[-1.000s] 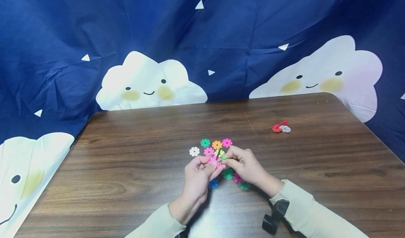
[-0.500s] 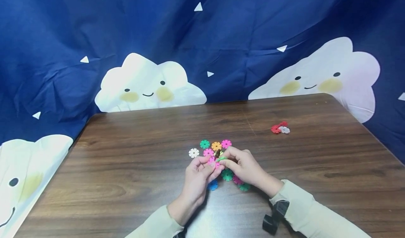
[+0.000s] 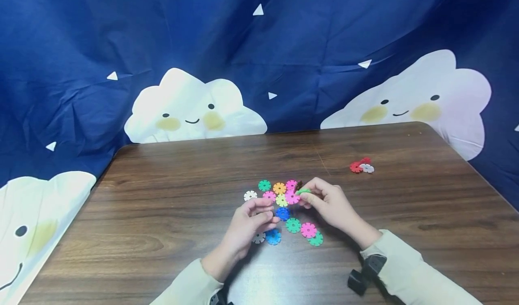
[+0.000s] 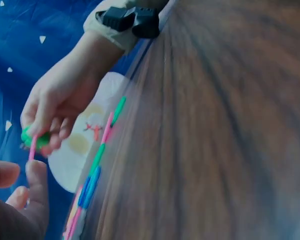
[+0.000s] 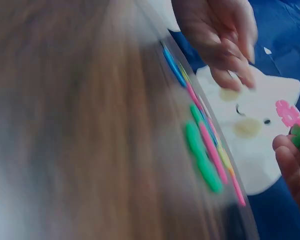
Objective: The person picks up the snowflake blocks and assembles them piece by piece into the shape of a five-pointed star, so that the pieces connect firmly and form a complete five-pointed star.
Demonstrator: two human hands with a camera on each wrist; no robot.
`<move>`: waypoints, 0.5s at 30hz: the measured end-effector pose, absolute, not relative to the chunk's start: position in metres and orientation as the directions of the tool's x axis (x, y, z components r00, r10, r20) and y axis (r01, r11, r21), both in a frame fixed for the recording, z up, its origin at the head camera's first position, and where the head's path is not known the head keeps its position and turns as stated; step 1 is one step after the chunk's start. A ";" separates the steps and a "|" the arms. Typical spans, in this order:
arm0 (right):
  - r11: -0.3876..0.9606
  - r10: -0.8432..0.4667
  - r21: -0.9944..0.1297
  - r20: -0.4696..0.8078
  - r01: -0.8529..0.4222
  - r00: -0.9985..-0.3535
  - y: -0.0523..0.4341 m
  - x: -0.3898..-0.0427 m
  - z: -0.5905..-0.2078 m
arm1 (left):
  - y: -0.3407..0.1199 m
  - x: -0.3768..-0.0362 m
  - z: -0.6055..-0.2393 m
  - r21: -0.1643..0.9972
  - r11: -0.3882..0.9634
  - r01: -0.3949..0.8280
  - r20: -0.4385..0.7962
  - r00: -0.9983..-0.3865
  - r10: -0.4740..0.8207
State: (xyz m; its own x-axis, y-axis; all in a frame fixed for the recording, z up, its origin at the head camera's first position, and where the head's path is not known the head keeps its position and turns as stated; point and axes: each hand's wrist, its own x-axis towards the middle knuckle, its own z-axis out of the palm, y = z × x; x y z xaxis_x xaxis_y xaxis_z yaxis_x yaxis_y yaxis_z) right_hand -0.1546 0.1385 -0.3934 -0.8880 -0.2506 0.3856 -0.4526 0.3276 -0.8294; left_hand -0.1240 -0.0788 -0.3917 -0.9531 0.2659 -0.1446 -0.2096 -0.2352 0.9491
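Pinching a green piece [image 3: 303, 191] between thumb and fingers, the right hand [image 3: 330, 206] holds a small joined set above the far right part of a cluster of notched discs on the wooden table [image 3: 162, 197]. From the head, the green piece shows nearly edge-on, its long axis running left to right. A pink disc [image 3: 292, 198] joins its left end, its round face turned to the camera and itself pointing left, away from the palm. A dark brown piece [image 3: 299, 185] stands just at the far side of the green one.

The right wrist view shows the pink disc's broad, notched face; the left wrist view shows it as a thin strip reaching from the green piece toward the left hand [image 3: 243, 226]. Only the head view lays out the table discs as full circles, among them a blue disc [image 3: 282, 214], an orange disc [image 3: 279, 188] and a white disc [image 3: 250, 196]; the wrist views give their edges.

The joined set lies left of the right palm, at its fingertips, and to the far right of the left hand, near but apart. The left hand's fingers are loosely bent, with a moderate gap to the thumb.
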 end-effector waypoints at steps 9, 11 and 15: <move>0.427 -0.138 -0.822 0.353 -0.377 -0.925 0.178 -0.160 -0.392 | -0.106 -0.127 -0.391 0.982 0.180 -0.049 -0.107 -0.940 0.325; 0.450 -0.112 -0.814 0.356 -0.366 -0.928 0.187 -0.160 -0.390 | -0.110 -0.127 -0.390 0.951 0.309 0.017 -0.099 -0.930 0.354; 0.505 -0.058 -0.794 0.362 -0.340 -0.930 0.206 -0.161 -0.389 | -0.115 -0.128 -0.389 0.818 0.550 0.167 -0.062 -0.925 0.374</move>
State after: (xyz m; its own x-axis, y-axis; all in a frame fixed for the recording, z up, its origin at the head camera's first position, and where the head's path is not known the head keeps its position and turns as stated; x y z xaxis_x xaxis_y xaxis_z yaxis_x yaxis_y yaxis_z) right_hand -0.1605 0.2061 -0.3886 -0.9305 -0.0576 0.3618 -0.3398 0.5047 -0.7936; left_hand -0.1284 -0.1148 -0.3891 -0.9254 0.3737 -0.0623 0.1671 0.5500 0.8183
